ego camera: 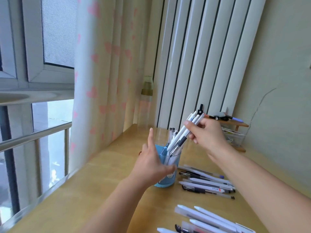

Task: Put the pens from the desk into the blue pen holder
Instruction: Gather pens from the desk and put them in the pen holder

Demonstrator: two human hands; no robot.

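Note:
The blue pen holder (165, 181) stands on the wooden desk (104, 190) with several pens upright in it. My left hand (151, 161) grips its near side, forefinger sticking up. My right hand (207, 134) holds a bunch of white pens (182, 134) slanted over the holder, their lower tips at its mouth. A row of loose pens (206, 182) lies on the desk right of the holder. More white pens (208, 219) lie at the bottom edge.
A heart-patterned curtain (107, 73) hangs behind the desk at left, with a window and railing beyond. A white ribbed radiator (202, 56) stands at the back. A small wooden shelf (235, 124) with oddments sits against the wall at right. A bottle (147, 88) stands behind.

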